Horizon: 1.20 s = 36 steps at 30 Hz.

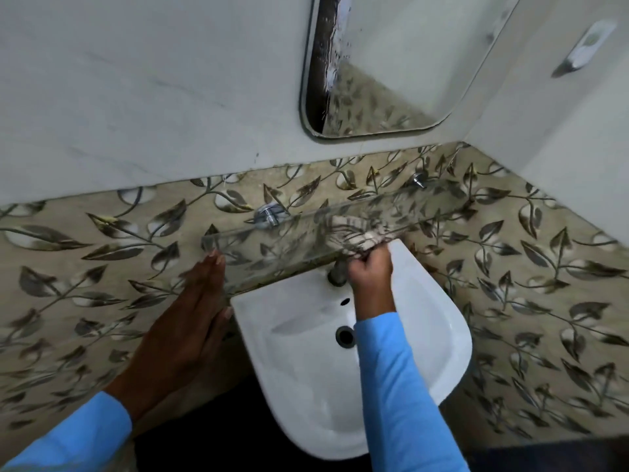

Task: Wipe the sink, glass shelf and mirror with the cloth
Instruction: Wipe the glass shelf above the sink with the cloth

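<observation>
A clear glass shelf (272,240) runs across the leaf-patterned wall above a white sink (432,338). My right hand (369,269) grips a striped cloth (354,229) that lies folded over the shelf's front edge. My left hand (190,321) is flat, fingers straight, against the wall by the shelf's left end and the sink's left rim. A mirror (391,63) with rounded corners hangs above, with streaks down its left side. Motion blur softens the cloth.
Two chrome brackets (269,212) (419,179) fix the shelf to the wall. A tap (336,275) stands at the back of the sink, partly behind my right hand. A soap holder (589,46) is mounted on the right wall. The drain (345,336) sits mid-basin.
</observation>
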{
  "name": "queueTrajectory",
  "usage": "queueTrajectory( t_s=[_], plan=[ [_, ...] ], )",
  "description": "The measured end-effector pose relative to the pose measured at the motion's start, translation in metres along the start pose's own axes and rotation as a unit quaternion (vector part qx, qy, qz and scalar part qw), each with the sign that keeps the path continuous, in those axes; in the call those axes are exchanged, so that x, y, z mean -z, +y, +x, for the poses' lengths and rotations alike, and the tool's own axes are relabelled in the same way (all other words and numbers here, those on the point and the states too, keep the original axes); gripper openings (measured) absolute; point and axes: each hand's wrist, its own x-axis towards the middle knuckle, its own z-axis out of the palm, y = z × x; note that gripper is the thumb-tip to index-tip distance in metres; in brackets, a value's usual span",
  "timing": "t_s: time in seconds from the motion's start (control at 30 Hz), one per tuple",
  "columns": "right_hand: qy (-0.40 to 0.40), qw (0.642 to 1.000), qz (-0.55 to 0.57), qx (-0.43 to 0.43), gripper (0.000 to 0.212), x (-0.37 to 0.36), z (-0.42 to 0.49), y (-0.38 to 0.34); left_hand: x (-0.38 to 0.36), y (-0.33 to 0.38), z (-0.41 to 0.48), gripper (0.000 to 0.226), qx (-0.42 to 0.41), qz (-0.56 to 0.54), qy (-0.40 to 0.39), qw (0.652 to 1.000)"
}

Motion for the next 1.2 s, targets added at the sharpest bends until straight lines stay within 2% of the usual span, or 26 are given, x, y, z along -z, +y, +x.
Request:
queueTrajectory(
  t_s=[0.03,0.07,0.1,0.13,0.17,0.2,0.27,0.3,0.4,0.5,0.6,0.63,0.67,0.7,0.73,0.77,0.8,0.87,0.93,1.0,1.03,1.13,1.2],
  plan=[
    [-0.024,0.993,0.108,-0.046,0.041,-0.013,-0.011,-0.016,0.001,-0.002,0.000,0.067,-0.001,-0.004,-0.002,1.000],
    [-0.047,0.948,0.294,-0.113,0.033,-0.025,-0.023,-0.030,0.002,-0.004,0.001,0.067,-0.001,-0.009,-0.004,1.000],
    [-0.079,0.848,0.484,-0.200,0.026,-0.040,-0.038,-0.046,0.002,-0.004,0.001,0.068,0.001,-0.015,-0.007,1.000],
    [-0.111,0.744,0.604,-0.262,0.026,-0.054,-0.058,-0.059,0.002,-0.005,0.000,0.069,0.000,-0.020,-0.010,1.000],
    [-0.140,0.670,0.659,-0.313,0.031,-0.069,-0.078,-0.068,0.001,-0.006,0.000,0.069,-0.005,-0.019,-0.013,1.000],
    [-0.168,0.634,0.670,-0.348,0.038,-0.081,-0.097,-0.079,0.000,-0.006,0.000,0.069,-0.009,-0.016,-0.013,1.000],
    [-0.233,0.593,0.675,-0.373,0.048,-0.098,-0.130,-0.097,0.000,-0.007,0.000,0.071,-0.003,-0.018,-0.013,1.000],
    [-0.242,0.590,0.669,-0.383,0.048,-0.101,-0.139,-0.102,0.001,-0.007,0.001,0.072,0.001,-0.021,-0.016,1.000],
    [-0.239,0.630,0.637,-0.375,0.044,-0.099,-0.133,-0.098,0.002,-0.010,0.000,0.077,0.000,-0.023,-0.036,0.999],
    [-0.186,0.662,0.635,-0.352,0.036,-0.075,-0.098,-0.080,0.005,-0.009,-0.001,0.083,0.007,-0.028,-0.048,0.998],
    [-0.107,0.708,0.625,-0.311,0.034,-0.045,-0.068,-0.047,0.007,-0.005,-0.001,0.086,0.016,-0.028,-0.051,0.998],
    [-0.110,0.716,0.634,-0.271,0.031,-0.041,-0.060,-0.036,0.007,-0.005,0.000,0.086,0.015,-0.025,-0.052,0.998],
    [-0.115,0.739,0.620,-0.236,0.035,-0.042,-0.057,-0.032,0.007,-0.004,0.000,0.086,0.013,-0.024,-0.053,0.998],
    [-0.110,0.731,0.630,-0.238,0.039,-0.051,-0.055,-0.032,0.006,-0.005,0.000,0.085,0.011,-0.022,-0.056,0.998],
    [-0.121,0.695,0.661,-0.256,0.036,-0.059,-0.059,-0.041,0.006,-0.006,0.001,0.085,0.010,-0.019,-0.061,0.998],
    [-0.103,0.697,0.657,-0.269,0.029,-0.066,-0.074,-0.058,0.005,-0.007,0.000,0.085,0.008,-0.014,-0.066,0.998],
    [-0.137,0.646,0.680,-0.318,0.028,-0.077,-0.091,-0.069,0.005,-0.008,0.000,0.084,0.006,-0.009,-0.068,0.998],
    [-0.198,0.615,0.654,-0.393,0.042,-0.099,-0.137,-0.087,0.008,-0.009,0.000,0.083,0.006,0.003,-0.061,0.998],
    [-0.244,0.629,0.614,-0.410,0.047,-0.108,-0.163,-0.096,0.014,-0.008,0.001,0.082,-0.003,0.030,-0.048,0.998],
    [-0.242,0.659,0.587,-0.403,0.046,-0.101,-0.157,-0.102,0.018,-0.007,0.006,0.082,-0.011,0.063,-0.051,0.997],
    [-0.245,0.658,0.595,-0.391,0.045,-0.093,-0.144,-0.102,0.019,-0.006,0.007,0.083,-0.011,0.075,-0.058,0.995],
    [-0.208,0.660,0.632,-0.348,0.040,-0.063,-0.093,-0.075,0.015,-0.005,0.007,0.087,0.001,0.083,-0.077,0.994],
    [-0.142,0.681,0.632,-0.342,0.043,-0.033,-0.050,-0.056,0.012,-0.004,0.005,0.088,0.016,0.073,-0.075,0.994]
  ],
)
